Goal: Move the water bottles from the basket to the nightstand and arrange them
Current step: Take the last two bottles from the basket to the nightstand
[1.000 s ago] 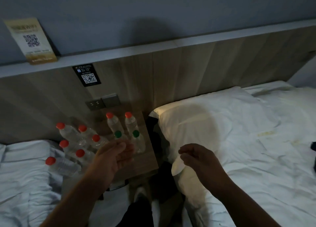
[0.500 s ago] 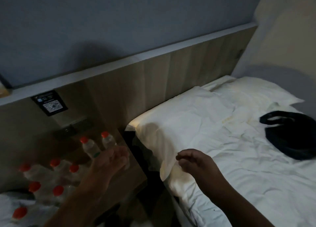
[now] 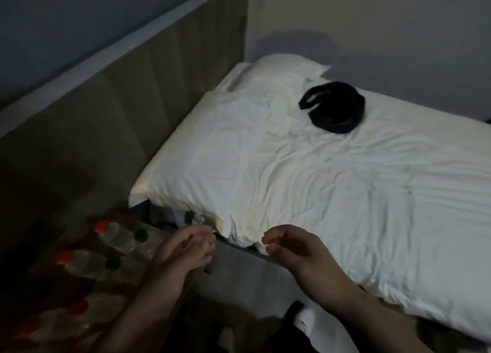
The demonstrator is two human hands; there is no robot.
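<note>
- Hands first: what are they doing?
- Both hold nothing that I can make out. Left hand [image 3: 186, 249] has its fingers loosely straight and hovers just beside the bottles [image 3: 117, 237]. Right hand [image 3: 289, 246] is loosely curled by the near edge of the bed [image 3: 398, 246].
- And the bottles?
- They are grouped on the counter [image 3: 127, 279] at lower left, with red caps and a couple of green. Blur hides whether every one stands upright.
- So what is the step?
- I judge a trip to the basket [image 3: 334, 110], well apart on the far side of the bed near the pillows. It is dark and slumped, and I can't tell whether any bottle is inside.
- How to do it well?
- Lift the left hand up and away before turning, so the wrist doesn't sweep the nearest caps. Reach with the right, take one bottle round its body and carry it cap up. Set it at the group's near side rather than threading it between the others.
- Edges?
- A dark gap [image 3: 156, 214] lies between counter and mattress, with a pillow [image 3: 202, 161] corner overhanging it. A bottle set too near that side could slip in. The headboard [image 3: 119, 108] closes the back.
- Room?
- The reach runs over low, rumpled sheet [image 3: 358, 193], with nothing tall in the path that I can see. The wall [image 3: 398, 46] behind the basket stops any overreach.
</note>
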